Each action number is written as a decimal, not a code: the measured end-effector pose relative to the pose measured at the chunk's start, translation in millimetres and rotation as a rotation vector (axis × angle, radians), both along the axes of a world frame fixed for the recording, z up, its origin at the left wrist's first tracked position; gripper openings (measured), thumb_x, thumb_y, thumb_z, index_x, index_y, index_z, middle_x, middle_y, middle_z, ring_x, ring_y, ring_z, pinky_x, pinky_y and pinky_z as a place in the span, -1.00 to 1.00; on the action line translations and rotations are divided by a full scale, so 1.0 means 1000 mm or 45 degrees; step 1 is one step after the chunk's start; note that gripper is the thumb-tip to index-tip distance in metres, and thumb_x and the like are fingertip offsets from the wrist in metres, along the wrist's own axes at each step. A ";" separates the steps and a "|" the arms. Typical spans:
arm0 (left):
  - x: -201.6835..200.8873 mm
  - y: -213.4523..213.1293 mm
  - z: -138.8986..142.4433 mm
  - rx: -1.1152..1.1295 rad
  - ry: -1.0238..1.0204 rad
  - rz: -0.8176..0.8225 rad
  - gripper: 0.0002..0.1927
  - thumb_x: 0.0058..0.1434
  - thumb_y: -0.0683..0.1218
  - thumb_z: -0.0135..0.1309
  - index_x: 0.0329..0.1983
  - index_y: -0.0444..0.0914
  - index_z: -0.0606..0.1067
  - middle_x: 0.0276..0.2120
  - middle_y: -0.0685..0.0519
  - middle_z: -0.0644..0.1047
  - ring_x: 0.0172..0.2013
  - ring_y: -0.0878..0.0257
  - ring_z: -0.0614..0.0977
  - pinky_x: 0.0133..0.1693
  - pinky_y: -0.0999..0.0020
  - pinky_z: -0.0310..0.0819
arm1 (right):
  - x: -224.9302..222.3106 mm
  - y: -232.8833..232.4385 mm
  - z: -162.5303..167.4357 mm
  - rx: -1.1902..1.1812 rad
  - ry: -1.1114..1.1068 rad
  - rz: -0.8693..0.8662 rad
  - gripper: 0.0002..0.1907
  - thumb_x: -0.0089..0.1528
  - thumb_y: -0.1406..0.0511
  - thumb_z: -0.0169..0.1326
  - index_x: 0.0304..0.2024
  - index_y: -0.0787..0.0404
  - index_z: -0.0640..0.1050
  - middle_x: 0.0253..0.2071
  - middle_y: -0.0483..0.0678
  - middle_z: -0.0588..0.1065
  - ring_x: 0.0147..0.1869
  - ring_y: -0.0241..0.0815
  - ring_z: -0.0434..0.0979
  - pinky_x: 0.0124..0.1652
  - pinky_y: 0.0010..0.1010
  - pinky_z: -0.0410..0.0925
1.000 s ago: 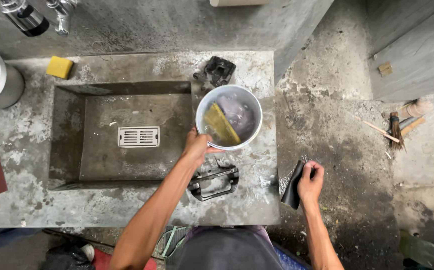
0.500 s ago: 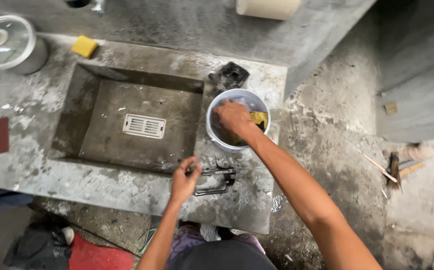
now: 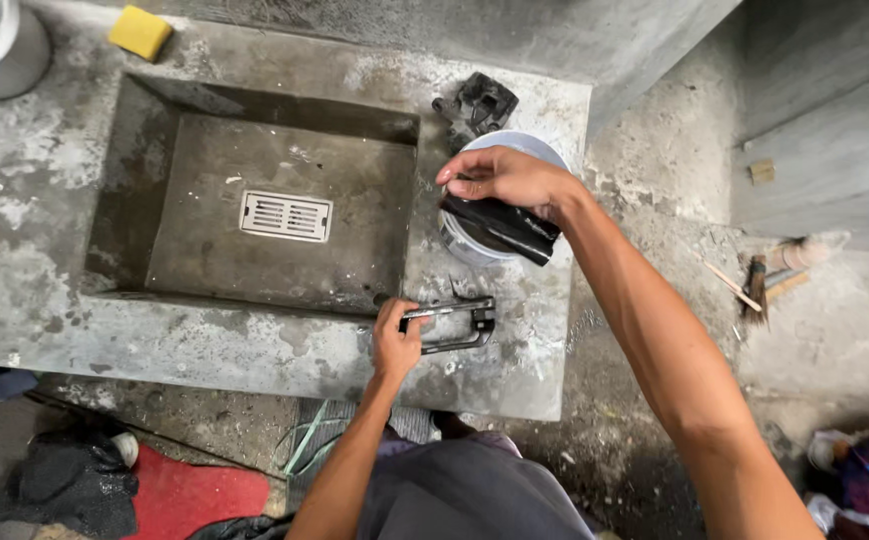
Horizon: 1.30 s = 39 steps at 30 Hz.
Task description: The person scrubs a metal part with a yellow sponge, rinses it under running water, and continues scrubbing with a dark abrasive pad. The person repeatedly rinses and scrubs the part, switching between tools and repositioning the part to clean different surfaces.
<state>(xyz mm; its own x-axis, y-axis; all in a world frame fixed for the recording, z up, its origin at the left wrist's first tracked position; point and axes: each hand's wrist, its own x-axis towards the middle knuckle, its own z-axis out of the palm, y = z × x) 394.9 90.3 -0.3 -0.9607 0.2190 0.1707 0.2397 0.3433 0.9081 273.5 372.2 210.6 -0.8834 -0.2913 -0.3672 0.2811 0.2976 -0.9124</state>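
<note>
With a black sheet pinched in the right hand over the bucket at 1 o'clock and a metal part gripped by the left hand on the worktop, the wet sheet could probably slip into the bucket.

Rough grey concrete sink bench against concrete walls, dusty floor, seemingly daylit.

Left hand: bare, no glove, ring or watch visible.
Right hand: bare, no glove; wrist without band.
Forearms: uncovered along the whole visible length, no sleeves.
Lower garment: grey cloth, plain, seen at the bottom edge between the arms.
Feet: hidden from view.
</note>
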 end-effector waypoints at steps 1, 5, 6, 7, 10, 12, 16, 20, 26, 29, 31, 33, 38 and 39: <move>0.000 0.000 -0.001 -0.003 0.027 -0.010 -0.80 0.08 -0.28 0.23 -0.23 -0.31 0.50 -0.26 -0.13 0.55 -0.19 -0.09 0.60 -0.12 0.13 0.48 | 0.006 -0.011 0.003 -0.025 0.009 0.043 -0.64 0.26 0.13 0.19 0.07 0.08 0.61 0.06 -0.18 0.59 0.24 -0.26 0.52 0.20 -0.33 0.35; -0.012 0.008 0.001 0.033 0.057 -0.105 -0.81 0.08 -0.27 0.22 -0.24 -0.31 0.50 -0.25 -0.13 0.56 -0.18 -0.12 0.60 -0.12 0.10 0.48 | 0.030 -0.057 -0.004 0.023 0.188 0.161 -0.64 0.30 0.16 0.19 0.10 0.15 0.58 0.13 -0.11 0.56 0.29 -0.20 0.48 0.26 -0.30 0.28; -0.017 0.011 0.001 0.051 0.043 -0.132 -0.81 0.07 -0.26 0.23 -0.25 -0.31 0.49 -0.26 -0.13 0.56 -0.19 -0.11 0.61 -0.13 0.10 0.48 | 0.037 -0.067 -0.009 0.074 0.265 0.189 -0.65 0.31 0.19 0.20 0.11 0.17 0.58 0.14 -0.07 0.56 0.32 -0.17 0.46 0.27 -0.29 0.23; -0.023 0.017 0.002 0.093 0.044 -0.134 -0.81 0.10 -0.28 0.20 -0.20 -0.31 0.51 -0.23 -0.14 0.56 -0.18 -0.13 0.60 -0.13 0.09 0.48 | 0.042 -0.075 -0.014 0.159 0.248 0.127 -0.63 0.28 0.20 0.20 0.11 0.17 0.56 0.08 -0.05 0.58 0.23 -0.14 0.52 0.20 -0.28 0.30; -0.035 0.027 0.004 0.155 0.007 -0.143 -0.73 0.13 -0.31 0.12 -0.07 -0.32 0.53 -0.16 -0.18 0.57 -0.13 -0.18 0.60 -0.12 0.08 0.47 | 0.067 -0.109 -0.040 0.351 0.226 -0.079 -0.57 0.20 0.24 0.23 0.10 0.19 0.51 -0.07 0.02 0.61 0.05 -0.04 0.64 0.04 -0.25 0.44; -0.043 0.033 0.004 0.225 0.037 -0.148 -0.61 0.06 -0.33 0.07 0.01 -0.32 0.52 -0.14 -0.19 0.57 -0.09 -0.20 0.60 -0.09 0.08 0.48 | 0.076 -0.124 -0.059 0.507 0.363 -0.241 -0.53 0.15 0.27 0.26 0.09 0.23 0.49 -0.10 0.08 0.60 0.04 0.06 0.64 0.01 -0.20 0.43; -0.043 0.031 0.001 0.167 -0.095 -0.183 -0.68 0.04 -0.28 0.20 -0.11 -0.31 0.50 -0.19 -0.17 0.56 -0.13 -0.16 0.61 -0.10 0.11 0.49 | 0.111 -0.145 -0.093 0.846 0.456 -0.612 -0.56 0.24 0.32 0.18 0.16 0.26 0.47 -0.05 0.15 0.53 -0.03 0.28 0.54 -0.11 -0.05 0.39; -0.041 0.030 -0.005 0.218 -0.126 -0.215 -0.73 0.08 -0.22 0.29 -0.19 -0.32 0.48 -0.23 -0.12 0.56 -0.19 -0.06 0.61 -0.10 0.17 0.48 | 0.152 -0.121 -0.104 1.121 0.578 -0.908 -0.60 0.29 0.33 0.16 0.17 0.28 0.49 -0.04 0.16 0.49 -0.05 0.26 0.54 -0.12 -0.07 0.40; -0.043 0.031 -0.007 0.190 -0.126 -0.211 -0.74 0.09 -0.21 0.31 -0.25 -0.33 0.46 -0.30 -0.10 0.53 -0.25 -0.01 0.58 -0.15 0.21 0.46 | 0.170 -0.116 -0.118 1.036 0.563 -1.380 -0.58 0.37 0.28 0.12 0.21 0.39 0.45 0.09 0.24 0.34 -0.05 0.19 0.55 -0.06 -0.06 0.42; -0.041 0.030 -0.007 0.175 -0.163 -0.231 -0.75 0.10 -0.22 0.30 -0.24 -0.33 0.45 -0.29 -0.10 0.53 -0.25 0.01 0.58 -0.14 0.22 0.47 | 0.162 -0.133 -0.127 0.957 0.566 -1.317 -0.58 0.36 0.27 0.13 0.19 0.42 0.46 0.08 0.25 0.33 -0.02 0.17 0.54 -0.04 -0.10 0.44; -0.041 0.030 -0.007 0.174 -0.136 -0.232 -0.73 0.09 -0.22 0.31 -0.24 -0.33 0.44 -0.29 -0.10 0.53 -0.25 0.01 0.58 -0.14 0.21 0.47 | 0.158 -0.136 -0.128 0.955 0.470 -1.332 -0.58 0.34 0.27 0.14 0.16 0.42 0.48 0.06 0.27 0.33 -0.02 0.16 0.52 -0.05 -0.11 0.43; -0.041 0.030 -0.007 0.203 -0.066 -0.233 -0.72 0.07 -0.23 0.32 -0.25 -0.33 0.44 -0.29 -0.10 0.53 -0.24 0.00 0.58 -0.14 0.21 0.46 | 0.157 -0.133 -0.127 1.001 0.370 -1.495 -0.59 0.35 0.26 0.14 0.15 0.41 0.51 0.04 0.25 0.34 -0.03 0.15 0.51 -0.05 -0.10 0.40; -0.040 0.030 -0.008 0.188 -0.068 -0.211 -0.75 0.07 -0.26 0.29 -0.25 -0.33 0.45 -0.29 -0.10 0.54 -0.24 -0.01 0.59 -0.12 0.21 0.47 | 0.158 -0.130 -0.123 0.888 0.483 -1.383 -0.61 0.34 0.27 0.16 0.12 0.41 0.54 0.00 0.25 0.35 0.00 0.16 0.50 0.01 -0.12 0.39; -0.040 0.030 -0.009 0.201 -0.068 -0.225 -0.76 0.07 -0.26 0.28 -0.26 -0.33 0.45 -0.29 -0.10 0.54 -0.24 -0.01 0.59 -0.12 0.21 0.47 | 0.158 -0.133 -0.124 0.905 0.468 -1.351 -0.60 0.32 0.26 0.17 0.12 0.41 0.54 -0.01 0.25 0.36 0.00 0.18 0.49 0.00 -0.12 0.38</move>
